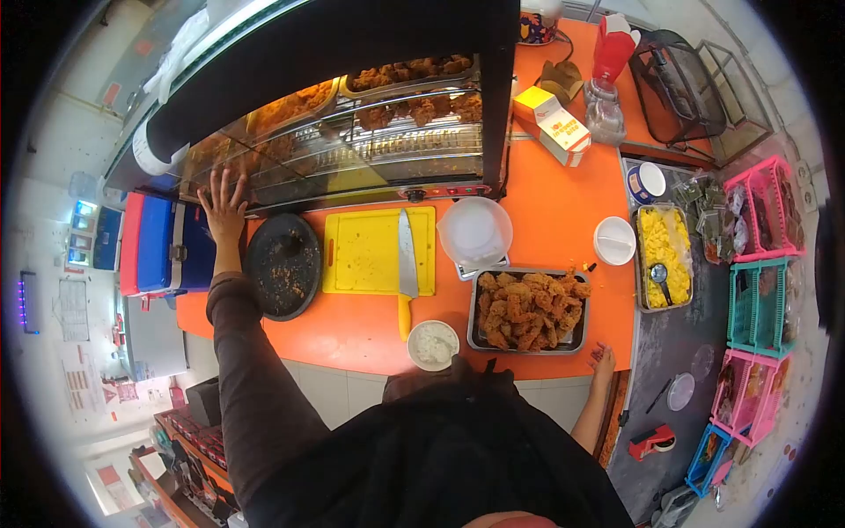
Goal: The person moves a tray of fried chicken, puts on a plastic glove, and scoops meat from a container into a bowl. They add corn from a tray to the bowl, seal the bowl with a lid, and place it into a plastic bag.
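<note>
My left hand (224, 204) is spread with fingers apart against the glass front of the heated display cabinet (422, 191), at its left end. Trays of fried chicken (409, 70) show behind the glass. Below that hand lies a round black tray (283, 268) with crumbs on it. My right hand (603, 362) hangs by the counter's right front edge, its fingers loosely bent and apart, holding nothing visible. Closest to it is a metal tray (528, 348) heaped with fried chicken pieces (528, 308).
On the orange counter (370, 339) are a yellow cutting board (365, 251), a yellow-handled knife (406, 264), a bowl of white food (433, 344) and a clear plastic tub (475, 231). To the right stand a tray of yellow pieces (662, 246) and coloured baskets (759, 282).
</note>
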The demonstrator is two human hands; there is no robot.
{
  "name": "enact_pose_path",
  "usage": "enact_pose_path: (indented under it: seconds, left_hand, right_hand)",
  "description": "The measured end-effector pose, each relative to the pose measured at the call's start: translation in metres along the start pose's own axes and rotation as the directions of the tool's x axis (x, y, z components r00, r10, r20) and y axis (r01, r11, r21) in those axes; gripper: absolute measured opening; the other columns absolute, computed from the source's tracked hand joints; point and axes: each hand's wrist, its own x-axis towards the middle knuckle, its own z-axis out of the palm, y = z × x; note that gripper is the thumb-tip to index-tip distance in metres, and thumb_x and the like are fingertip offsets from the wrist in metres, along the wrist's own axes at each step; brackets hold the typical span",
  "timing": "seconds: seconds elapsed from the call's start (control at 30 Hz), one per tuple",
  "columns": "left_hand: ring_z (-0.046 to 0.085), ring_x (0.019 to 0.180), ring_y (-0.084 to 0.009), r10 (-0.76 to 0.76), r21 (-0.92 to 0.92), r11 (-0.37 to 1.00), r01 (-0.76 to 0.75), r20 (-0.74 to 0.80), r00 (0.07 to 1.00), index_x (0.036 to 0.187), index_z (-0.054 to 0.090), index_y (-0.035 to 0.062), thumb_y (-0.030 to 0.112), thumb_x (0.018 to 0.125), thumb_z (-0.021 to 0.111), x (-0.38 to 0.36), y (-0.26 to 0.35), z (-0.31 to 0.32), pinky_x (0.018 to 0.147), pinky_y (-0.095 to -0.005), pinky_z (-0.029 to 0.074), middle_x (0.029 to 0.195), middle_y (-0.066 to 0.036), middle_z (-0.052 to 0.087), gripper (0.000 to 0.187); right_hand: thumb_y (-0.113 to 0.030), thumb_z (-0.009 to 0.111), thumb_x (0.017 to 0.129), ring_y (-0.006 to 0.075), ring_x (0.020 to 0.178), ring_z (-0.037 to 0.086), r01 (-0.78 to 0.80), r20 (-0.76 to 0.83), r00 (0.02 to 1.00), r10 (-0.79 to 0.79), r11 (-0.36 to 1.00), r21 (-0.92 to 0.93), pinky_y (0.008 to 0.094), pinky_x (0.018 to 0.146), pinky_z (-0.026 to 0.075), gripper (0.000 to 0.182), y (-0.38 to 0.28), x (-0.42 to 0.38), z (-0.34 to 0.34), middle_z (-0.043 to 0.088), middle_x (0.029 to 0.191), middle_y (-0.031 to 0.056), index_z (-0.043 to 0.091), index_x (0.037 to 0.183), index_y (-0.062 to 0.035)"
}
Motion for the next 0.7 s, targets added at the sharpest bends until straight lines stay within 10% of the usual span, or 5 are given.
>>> enact_pose_path:
  seconds: [0.17,0.23,0.3,0.43,0.7]
  left_hand:
    - [0.021,0.136,-0.0247,-0.230,0.262,0.951,0.166,0.239,0.943,0.135,0.038,0.0256,0.038,0.078,0.062,-0.031,-0.009,0.022,0.101,-0.0658,0.011,0.149,-0.003,0.019,0.063]
    - [0.044,0.122,-0.0294,-0.305,0.176,0.947,0.270,0.758,0.577,0.120,0.055,0.0173,0.034,0.080,0.058,-0.029,0.019,0.016,0.095,-0.0719,0.013,0.134,-0.010,0.044,0.044]
    - [0.058,0.102,-0.0308,0.083,-0.339,0.907,0.248,0.724,0.685,0.103,0.063,0.0094,0.028,0.083,0.053,-0.047,0.070,-0.026,0.092,-0.0625,0.033,0.112,-0.012,0.060,0.029]
    - [0.060,0.083,-0.0199,0.593,-0.871,-0.059,0.487,0.362,0.719,0.097,0.062,-0.0012,0.006,0.080,0.050,-0.109,0.235,-0.049,0.074,-0.0346,0.047,0.089,-0.015,0.064,0.022]
    - [0.063,0.080,-0.0353,0.666,-0.939,0.239,0.246,0.343,0.662,0.097,0.060,-0.0010,0.014,0.081,0.052,-0.183,0.469,-0.085,0.075,-0.0432,0.048,0.087,-0.023,0.063,0.023]
  right_hand:
    - [-0.035,0.038,0.096,0.0154,0.089,0.057,0.036,0.035,0.999,-0.036,0.999,-0.010,0.0307,0.072,0.047,0.042,-0.010,-0.002,0.023,0.061,0.102,0.0077,0.060,0.107,-0.0010]
    - [-0.031,0.038,0.096,0.0148,0.093,0.056,0.139,0.122,0.984,-0.132,0.989,-0.050,0.0295,0.075,0.046,0.039,0.036,0.042,0.017,0.061,0.104,0.0068,0.060,0.107,0.0004]
    - [-0.027,0.040,0.095,0.0138,0.091,0.055,0.092,0.137,0.987,-0.088,0.996,-0.018,0.0273,0.077,0.044,0.035,-0.007,0.020,0.032,0.061,0.101,0.0066,0.061,0.107,-0.0006]
    - [-0.024,0.052,0.092,0.0098,0.082,0.055,0.033,0.096,0.995,-0.036,0.999,0.036,0.0234,0.068,0.043,0.027,-0.035,0.014,0.055,0.062,0.094,0.0005,0.061,0.108,-0.0039]
    - [-0.021,0.059,0.089,0.0139,0.090,0.057,-0.023,0.153,0.988,0.007,0.994,0.107,0.0287,0.081,0.043,0.029,-0.062,0.021,0.073,0.063,0.097,0.0037,0.060,0.109,0.0001]
